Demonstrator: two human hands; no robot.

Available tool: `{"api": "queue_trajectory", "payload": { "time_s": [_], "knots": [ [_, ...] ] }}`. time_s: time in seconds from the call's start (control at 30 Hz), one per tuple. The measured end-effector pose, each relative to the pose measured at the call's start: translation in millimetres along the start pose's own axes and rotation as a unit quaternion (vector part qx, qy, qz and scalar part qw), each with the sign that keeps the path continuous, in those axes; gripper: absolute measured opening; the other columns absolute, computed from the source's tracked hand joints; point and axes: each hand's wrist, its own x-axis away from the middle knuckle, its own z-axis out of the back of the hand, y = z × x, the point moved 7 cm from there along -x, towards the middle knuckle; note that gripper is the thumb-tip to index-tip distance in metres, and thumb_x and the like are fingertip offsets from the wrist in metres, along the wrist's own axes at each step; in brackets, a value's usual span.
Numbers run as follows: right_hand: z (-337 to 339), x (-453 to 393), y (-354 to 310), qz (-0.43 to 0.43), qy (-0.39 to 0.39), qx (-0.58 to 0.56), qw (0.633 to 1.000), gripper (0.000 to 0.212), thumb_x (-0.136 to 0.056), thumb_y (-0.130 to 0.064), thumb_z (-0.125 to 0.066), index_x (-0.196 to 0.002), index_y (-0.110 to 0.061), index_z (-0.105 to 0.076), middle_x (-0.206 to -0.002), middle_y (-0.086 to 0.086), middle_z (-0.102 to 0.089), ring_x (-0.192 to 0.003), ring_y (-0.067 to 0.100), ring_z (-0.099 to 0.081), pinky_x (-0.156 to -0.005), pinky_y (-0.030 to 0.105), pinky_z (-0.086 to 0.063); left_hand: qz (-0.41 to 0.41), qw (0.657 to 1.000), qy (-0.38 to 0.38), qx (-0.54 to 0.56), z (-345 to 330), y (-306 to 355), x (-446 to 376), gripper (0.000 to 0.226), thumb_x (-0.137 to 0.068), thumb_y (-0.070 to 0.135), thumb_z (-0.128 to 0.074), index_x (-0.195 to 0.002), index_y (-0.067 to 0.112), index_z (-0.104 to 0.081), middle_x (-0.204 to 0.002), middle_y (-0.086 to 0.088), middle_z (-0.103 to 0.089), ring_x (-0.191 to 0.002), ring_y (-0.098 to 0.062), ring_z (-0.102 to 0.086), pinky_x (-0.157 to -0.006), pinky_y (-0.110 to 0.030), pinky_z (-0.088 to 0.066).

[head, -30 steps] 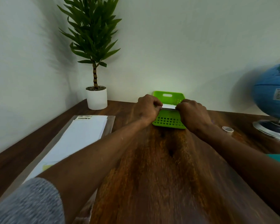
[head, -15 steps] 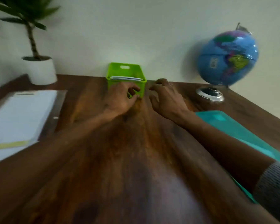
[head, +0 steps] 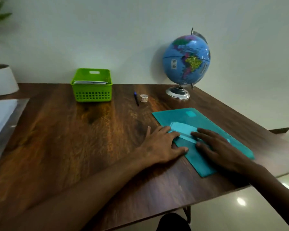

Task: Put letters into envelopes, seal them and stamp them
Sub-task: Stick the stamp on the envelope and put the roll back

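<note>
A teal folder [head: 188, 120] lies flat on the right part of the wooden desk [head: 77, 139]. My left hand [head: 162, 144] rests on its left edge, fingers spread and flat. On the folder's middle my right hand [head: 215, 145] lies flat, fingertips by a pale flap or strip. Neither hand grips anything. A green basket [head: 92, 94] at the back holds several white envelopes [head: 90, 82]. Between basket and globe lie a dark pen [head: 136, 98] and a small roll of stamps or tape [head: 144, 98].
A blue globe [head: 186, 62] stands at the back right, close to the wall. A white plant pot [head: 2, 79] is at the back left. A plastic-wrapped stack of white paper [head: 0, 117] lies on the left. The desk's right edge runs just past the folder.
Both hands left the green basket and came back and right onto the teal folder. My view swung right, so the plant is nearly out of frame and the globe is in full view.
</note>
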Motion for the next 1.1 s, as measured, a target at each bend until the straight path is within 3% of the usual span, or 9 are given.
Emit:
{"api": "queue_trajectory", "payload": {
  "time_s": [0.2, 0.27, 0.37, 0.43, 0.57, 0.77, 0.9, 1.0, 1.1],
  "knots": [
    [8, -1, 7, -0.013, 0.01, -0.038, 0.999, 0.065, -0.09, -0.068, -0.032, -0.146, -0.04, -0.05, -0.16, -0.005, -0.043, -0.141, 0.011, -0.041, -0.119, 0.04, -0.034, 0.002, 1.0, 0.001, 0.011, 1, 5, -5, 0.079, -0.086, 0.08, -0.041, -0.15, 0.034, -0.038, -0.162, -0.005, -0.03, -0.149, -0.025, -0.024, -0.12, -0.064, -0.011],
    [18, -17, -8, 0.004, 0.066, -0.073, 0.995, 0.064, -0.092, -0.065, -0.032, -0.135, -0.029, -0.063, -0.145, -0.001, -0.06, -0.121, 0.007, -0.055, -0.102, 0.03, -0.046, 0.023, 0.998, 0.051, 0.039, 12, -12, -7, 0.077, -0.088, 0.079, -0.036, -0.149, 0.032, -0.04, -0.159, -0.006, -0.034, -0.148, -0.026, -0.028, -0.119, -0.061, -0.015],
    [20, -52, -50, 0.054, 0.11, -0.079, 0.989, 0.045, -0.1, -0.051, -0.045, -0.131, -0.025, -0.065, -0.131, -0.003, -0.067, -0.107, 0.002, -0.058, -0.084, 0.015, -0.041, 0.083, 0.986, 0.145, 0.017, 36, -59, -13, 0.065, -0.096, 0.066, -0.039, -0.146, 0.024, -0.046, -0.153, -0.008, -0.041, -0.143, -0.029, -0.035, -0.118, -0.054, -0.023],
    [14, -87, -82, 0.083, 0.105, -0.08, 0.988, 0.034, -0.102, -0.036, -0.058, -0.134, -0.025, -0.062, -0.132, 0.0, -0.066, -0.108, 0.004, -0.059, -0.085, 0.013, -0.043, 0.141, 0.98, 0.142, -0.001, 42, -98, -21, 0.064, -0.098, 0.061, -0.04, -0.149, 0.022, -0.042, -0.157, -0.012, -0.037, -0.146, -0.034, -0.03, -0.121, -0.052, -0.022],
    [7, -164, -129, 0.078, 0.113, -0.101, 0.985, 0.05, -0.101, -0.027, -0.065, -0.148, -0.023, -0.05, -0.152, 0.009, -0.048, -0.136, 0.024, -0.05, -0.111, 0.036, -0.042, 0.161, 0.975, 0.152, 0.004, 47, -147, -42, 0.072, -0.097, 0.056, -0.046, -0.157, 0.022, -0.024, -0.157, -0.017, -0.035, -0.144, -0.038, -0.03, -0.12, -0.049, -0.025],
    [0, -252, -125, -0.036, 0.116, -0.209, 0.97, 0.074, -0.094, -0.032, -0.074, -0.157, -0.017, -0.036, -0.159, 0.014, -0.043, -0.145, 0.032, -0.042, -0.12, 0.049, -0.038, 0.21, 0.944, 0.243, -0.072, 65, -181, -84, 0.054, -0.094, 0.052, -0.054, -0.126, 0.008, -0.057, -0.13, -0.017, -0.058, -0.121, -0.033, -0.052, -0.106, -0.042, -0.037],
    [-11, -276, -104, -0.071, 0.133, -0.308, 0.939, 0.072, -0.086, -0.026, -0.083, -0.148, -0.016, -0.048, -0.146, 0.009, -0.055, -0.129, 0.023, -0.055, -0.105, 0.033, -0.046, 0.257, 0.937, 0.237, -0.005, 76, -203, -113, 0.053, -0.09, 0.056, -0.059, -0.109, 0.008, -0.066, -0.116, -0.018, -0.064, -0.107, -0.034, -0.063, -0.084, -0.037, -0.049],
    [-22, -288, -99, -0.071, 0.11, -0.36, 0.924, 0.067, -0.087, -0.021, -0.081, -0.146, -0.017, -0.05, -0.144, 0.008, -0.056, -0.125, 0.021, -0.058, -0.102, 0.031, -0.05, 0.29, 0.936, 0.201, 0.005, 78, -215, -135, 0.063, -0.079, 0.065, -0.065, -0.112, 0.011, -0.066, -0.118, -0.017, -0.067, -0.107, -0.036, -0.066, -0.081, -0.036, -0.051],
    [-29, -292, -97, -0.062, 0.133, -0.351, 0.925, 0.057, -0.089, -0.019, -0.08, -0.14, -0.016, -0.055, -0.138, 0.006, -0.061, -0.114, 0.014, -0.061, -0.087, 0.017, -0.049, 0.298, 0.94, 0.165, -0.017, 77, -218, -148, 0.066, -0.076, 0.067, -0.064, -0.116, 0.014, -0.067, -0.122, -0.014, -0.066, -0.11, -0.035, -0.066, -0.078, -0.036, -0.049]
  ]
}}
